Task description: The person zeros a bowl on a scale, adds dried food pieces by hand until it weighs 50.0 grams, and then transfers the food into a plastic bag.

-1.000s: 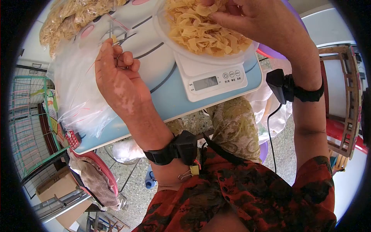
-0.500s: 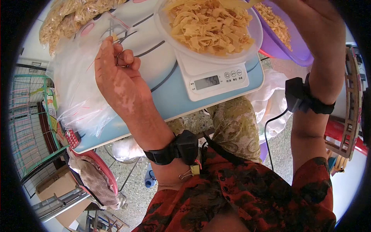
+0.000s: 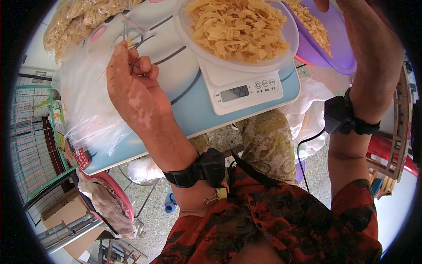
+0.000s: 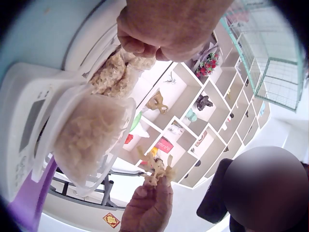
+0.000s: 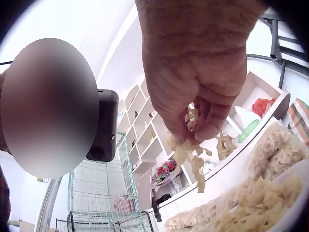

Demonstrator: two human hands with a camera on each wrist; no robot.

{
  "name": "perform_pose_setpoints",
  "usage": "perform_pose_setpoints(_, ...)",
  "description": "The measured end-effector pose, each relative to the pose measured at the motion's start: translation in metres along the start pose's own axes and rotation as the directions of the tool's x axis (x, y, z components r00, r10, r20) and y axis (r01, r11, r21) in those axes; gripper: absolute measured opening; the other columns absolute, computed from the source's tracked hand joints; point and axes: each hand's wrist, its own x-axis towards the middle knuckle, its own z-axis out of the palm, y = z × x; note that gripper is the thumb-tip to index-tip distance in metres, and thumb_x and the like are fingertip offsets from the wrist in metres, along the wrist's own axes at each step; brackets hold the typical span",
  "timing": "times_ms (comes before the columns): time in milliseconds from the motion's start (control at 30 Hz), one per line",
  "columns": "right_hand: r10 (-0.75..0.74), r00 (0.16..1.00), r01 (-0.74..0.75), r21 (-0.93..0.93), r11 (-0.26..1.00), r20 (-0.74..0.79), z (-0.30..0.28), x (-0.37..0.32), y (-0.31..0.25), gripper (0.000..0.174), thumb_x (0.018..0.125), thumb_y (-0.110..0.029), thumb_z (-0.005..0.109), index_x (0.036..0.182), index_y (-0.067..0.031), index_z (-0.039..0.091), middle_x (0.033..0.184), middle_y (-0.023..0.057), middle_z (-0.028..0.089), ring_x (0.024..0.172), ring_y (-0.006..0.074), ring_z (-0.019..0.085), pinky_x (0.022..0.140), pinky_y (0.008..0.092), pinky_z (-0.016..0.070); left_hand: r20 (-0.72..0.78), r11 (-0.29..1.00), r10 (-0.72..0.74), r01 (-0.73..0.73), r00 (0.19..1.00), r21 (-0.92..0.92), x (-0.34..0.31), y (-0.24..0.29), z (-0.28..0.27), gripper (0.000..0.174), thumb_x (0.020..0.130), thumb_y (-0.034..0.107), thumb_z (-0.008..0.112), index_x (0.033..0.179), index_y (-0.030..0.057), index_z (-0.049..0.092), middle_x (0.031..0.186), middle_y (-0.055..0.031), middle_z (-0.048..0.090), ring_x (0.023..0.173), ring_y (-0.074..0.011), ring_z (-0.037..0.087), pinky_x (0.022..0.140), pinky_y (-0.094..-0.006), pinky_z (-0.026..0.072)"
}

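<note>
My right hand (image 5: 200,96) pinches a small bunch of pale yellow dried strips (image 5: 197,169), several dangling below the fingertips. In the head view this hand is partly cut off at the top right, by a purple basin (image 3: 345,48) with more strips inside. A translucent plastic tub (image 3: 292,48) heaped with yellow strips (image 3: 239,33) sits on a white kitchen scale (image 3: 209,81), whose display reads something like 425. My left hand (image 3: 138,92) rests beside a pile of clear plastic bags (image 3: 88,101), palm up, fingers loosely curled, with nothing held.
Filled clear bags of strips (image 3: 83,22) lie at the table's far left. A red phone-like keypad (image 3: 82,157) is at the near left corner of the blue-edged table (image 3: 193,116). A wire cage (image 3: 35,127) stands left; a wooden rack (image 3: 398,127) stands right.
My right hand has lifted from the tub and moved right, carrying strips toward the purple basin's side. The scale's digits have changed. The left hand stays in place.
</note>
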Motion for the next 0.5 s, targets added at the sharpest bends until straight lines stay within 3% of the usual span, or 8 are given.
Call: perform_pose_setpoints(500, 0.031, 0.999, -0.031, -0.001, 1.000, -0.025, 0.007, -0.008, 0.000, 0.008, 0.094, -0.007, 0.064, 0.101, -0.0023, 0.061, 0.078, 0.0022, 0.064, 0.062, 0.0046, 0.057, 0.052, 0.0170, 0.0453, 0.015, 1.000, 0.013, -0.013, 1.000, -0.015, 0.000, 0.001, -0.002, 0.024, 0.094, 0.017, 0.063, 0.108, -0.0031, 0.061, 0.083, -0.0030, 0.057, 0.066, -0.0117, 0.048, 0.054, -0.0241, 0.0366)
